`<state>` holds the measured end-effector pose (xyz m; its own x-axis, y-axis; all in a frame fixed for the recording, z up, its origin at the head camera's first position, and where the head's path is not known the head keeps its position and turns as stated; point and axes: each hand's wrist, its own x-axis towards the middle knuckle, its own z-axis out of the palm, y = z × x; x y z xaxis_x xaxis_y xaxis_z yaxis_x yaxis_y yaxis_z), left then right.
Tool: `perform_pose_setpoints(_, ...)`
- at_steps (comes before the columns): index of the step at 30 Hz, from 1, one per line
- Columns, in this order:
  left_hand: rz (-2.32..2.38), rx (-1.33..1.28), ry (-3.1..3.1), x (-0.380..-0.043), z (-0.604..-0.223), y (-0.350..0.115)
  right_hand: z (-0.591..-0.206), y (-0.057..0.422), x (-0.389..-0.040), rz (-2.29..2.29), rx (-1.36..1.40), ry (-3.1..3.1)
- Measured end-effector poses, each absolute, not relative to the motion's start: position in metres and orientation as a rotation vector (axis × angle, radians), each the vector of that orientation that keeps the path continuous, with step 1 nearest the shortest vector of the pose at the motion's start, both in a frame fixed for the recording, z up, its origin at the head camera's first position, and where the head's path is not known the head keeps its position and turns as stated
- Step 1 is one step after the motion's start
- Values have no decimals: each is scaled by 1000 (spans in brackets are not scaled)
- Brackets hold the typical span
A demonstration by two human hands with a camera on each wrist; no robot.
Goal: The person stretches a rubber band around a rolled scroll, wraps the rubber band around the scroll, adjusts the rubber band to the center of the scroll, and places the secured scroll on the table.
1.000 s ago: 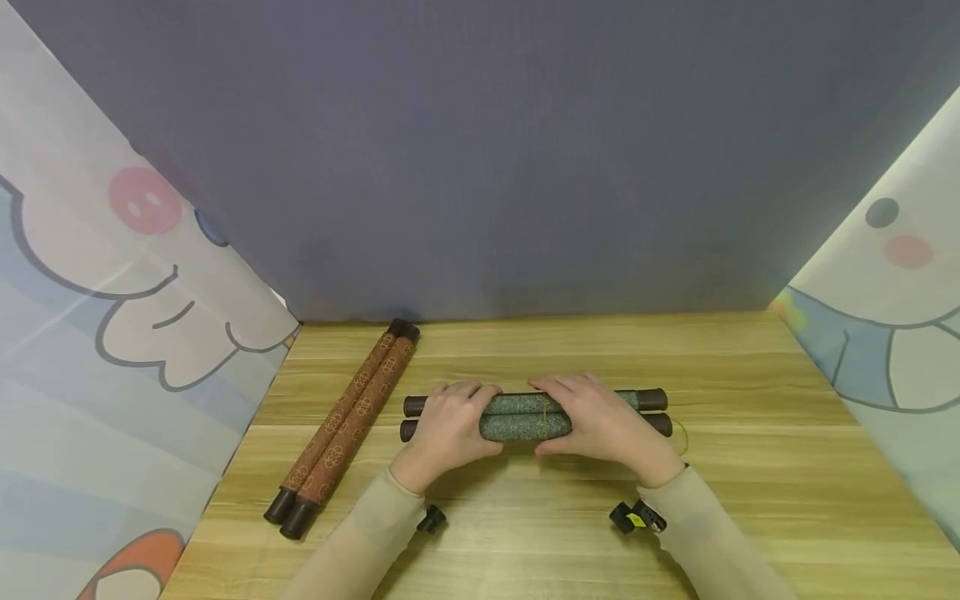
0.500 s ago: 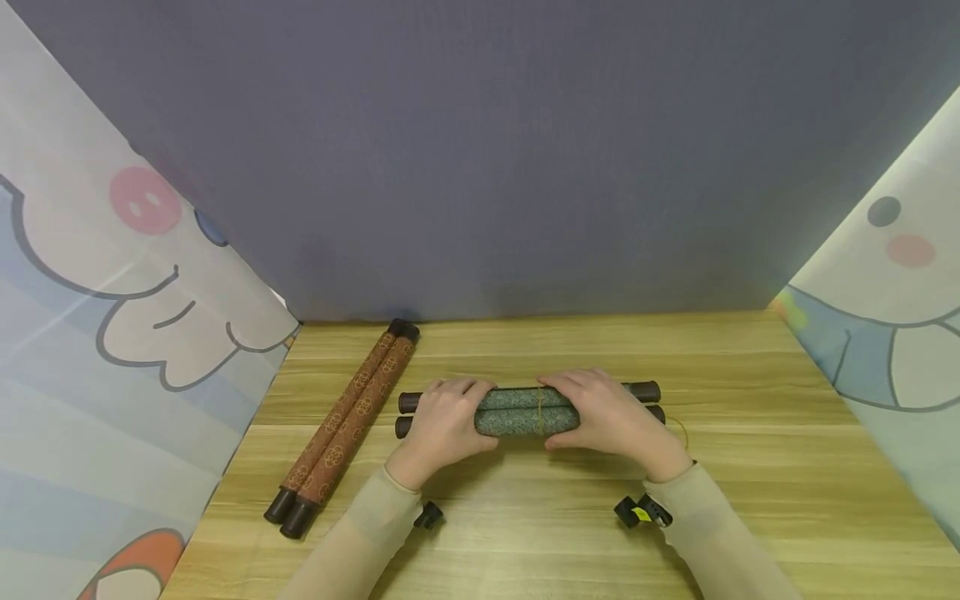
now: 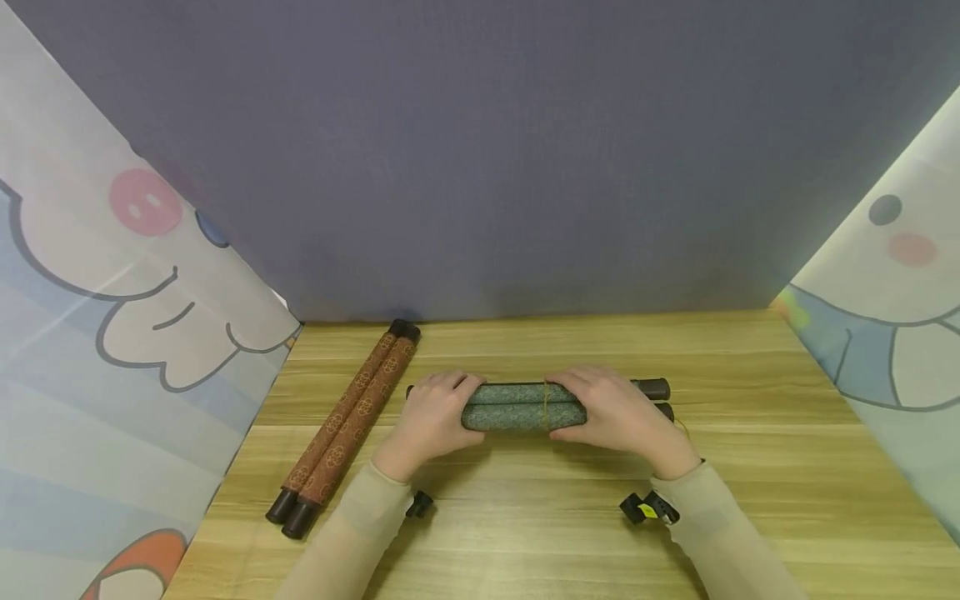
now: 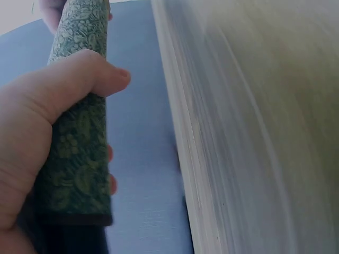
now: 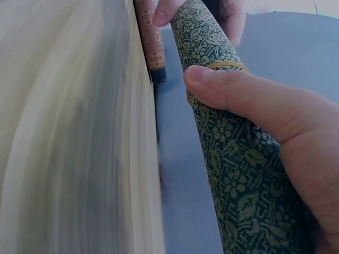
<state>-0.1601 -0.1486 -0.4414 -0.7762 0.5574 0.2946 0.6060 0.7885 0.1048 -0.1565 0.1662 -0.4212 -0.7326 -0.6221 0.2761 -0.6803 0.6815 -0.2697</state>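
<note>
A green floral-patterned double-roll scroll (image 3: 517, 410) with dark end caps lies crosswise in front of me, held in both hands. My left hand (image 3: 437, 417) grips its left part, with the thumb (image 4: 100, 74) across the near roll and fingertips showing past the far side. Toward the right end, my right hand (image 3: 611, 412) grips it the same way, its thumb (image 5: 222, 90) beside a thin yellow cord (image 5: 228, 64) tied round the rolls. Shadow shows on the table below the scroll. The left end caps are mostly hidden by the left hand.
A brown scroll (image 3: 352, 417) with gold flower motifs and dark caps lies slanted on the left of the wooden table (image 3: 517, 525). A grey panel (image 3: 525, 167) stands along the back edge. Cartoon-printed sheets (image 3: 90, 333) flank both sides.
Both hands have slid outward along the green scroll, so more of its middle shows between them. The scroll has shifted slightly away from me. The brown scroll stays put.
</note>
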Motion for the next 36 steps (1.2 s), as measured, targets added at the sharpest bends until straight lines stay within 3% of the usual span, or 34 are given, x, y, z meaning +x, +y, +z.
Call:
perform_pose_setpoints(21, -317, -930, -2609, -161, -445, -149, -419, 165, -157, 507, 1029, -2794)
perform_pose_setpoints(36, -330, -986, -2637, -156, -443, -141, -428, 148, -153, 513, 1173, -2802)
